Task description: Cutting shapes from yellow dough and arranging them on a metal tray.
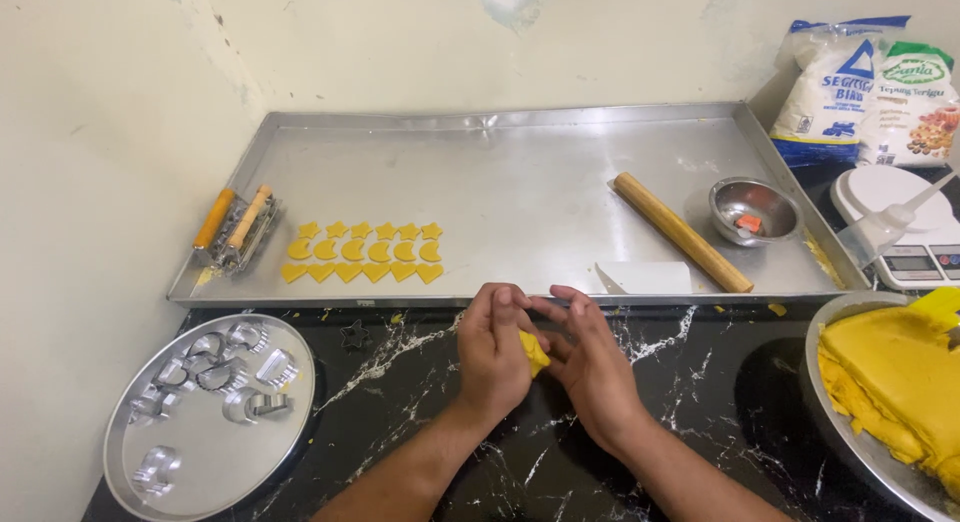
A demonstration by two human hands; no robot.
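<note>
While both hands meet over the black worktop (640,402), the left hand (492,354) & right hand (590,360) curl their fingers shut on a small yellow dough bit (535,352), pressing it between them, near the big tray (520,182) w/ cut shapes (365,251).

Rolling pin (681,231), small steel bowl (755,210) on metal tray (520,162); cookie cutters (215,372) on round plate (200,462).

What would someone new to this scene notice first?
Most striking is the small lump of yellow dough pressed between the left hand and right hand over the black marble counter. Behind them, rows of yellow star, moon and heart cut-outs lie on the big metal tray, left of a wooden rolling pin.
</note>
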